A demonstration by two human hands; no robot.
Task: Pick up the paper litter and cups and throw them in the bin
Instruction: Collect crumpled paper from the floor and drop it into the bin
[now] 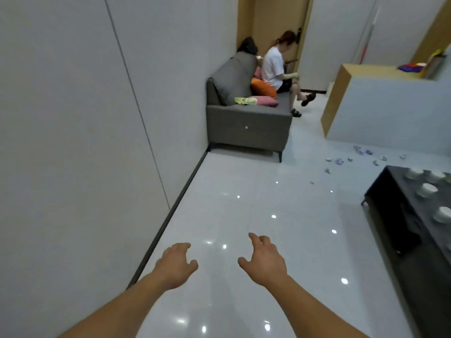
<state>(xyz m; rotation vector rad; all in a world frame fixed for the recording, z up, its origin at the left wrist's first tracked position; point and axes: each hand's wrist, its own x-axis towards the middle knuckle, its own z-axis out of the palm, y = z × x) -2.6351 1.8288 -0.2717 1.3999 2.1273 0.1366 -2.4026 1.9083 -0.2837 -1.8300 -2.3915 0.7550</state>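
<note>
glossy floor (244, 181) stretched under our left hand (177, 263) and right hand (264, 261), both slack, holding nothing; paper litter (339, 162) lay well beyond the right, tiny scraps we judged might slip a pinch.

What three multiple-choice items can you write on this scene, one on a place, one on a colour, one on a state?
1. Where do the paper scraps lie? A in a bin; B on the floor by the black table; C on a chair.
2. What colour is the sofa? A grey; B red; C green.
3. How are the left hand and right hand? A gripping paper; B open, empty; C clenched.
Answers: B, scraps dot the floor; A, its fabric is grey; B, fingers spread, nothing held.
</note>
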